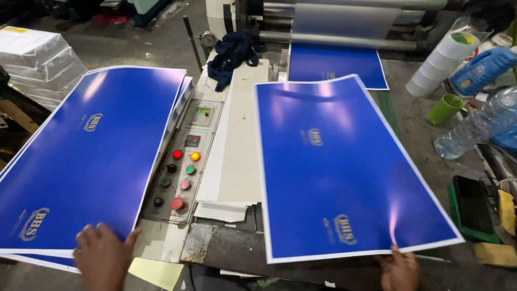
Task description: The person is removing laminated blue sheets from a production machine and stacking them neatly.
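Beside the control panel (180, 167), the right hand (399, 269) pinches the near edge of a glossy blue sheet (339, 167) whose long axis runs away toward the rollers (344, 24), while the left hand (102, 256) presses flat on the blue stack (81, 161).

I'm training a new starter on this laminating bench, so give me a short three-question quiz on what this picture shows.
1. True or false: the right hand holds the near edge of a glossy blue sheet.
2. Where does the left hand rest? A) on the control panel B) on the near edge of the stack of blue sheets C) on the green cup
3. Fill in: the dark cloth lies just beyond the ____ panel.

Key: 1 true; 2 B; 3 control.
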